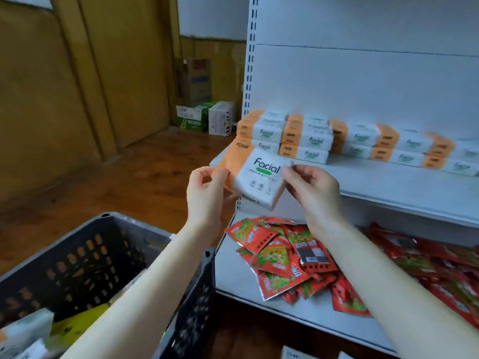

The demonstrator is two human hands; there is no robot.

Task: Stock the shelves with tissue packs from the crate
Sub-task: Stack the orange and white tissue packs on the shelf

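I hold one orange-and-white "Facial" tissue pack point(256, 177) in the air, just in front of the left end of the white middle shelf point(388, 182). My left hand point(207, 193) grips its orange left end and my right hand point(311, 187) pinches its right edge. Stacks of the same tissue packs point(308, 141) line the back of that shelf in two layers. The dark plastic crate point(85, 257) stands at lower left under my left forearm, with more tissue packs point(26, 330) in its near corner.
Red snack packets point(285, 260) lie scattered on the lower shelf point(233, 278) below my hands. Cardboard boxes point(204, 115) sit on the wooden floor by the far wall. A yellow packet point(75, 325) lies inside the crate.
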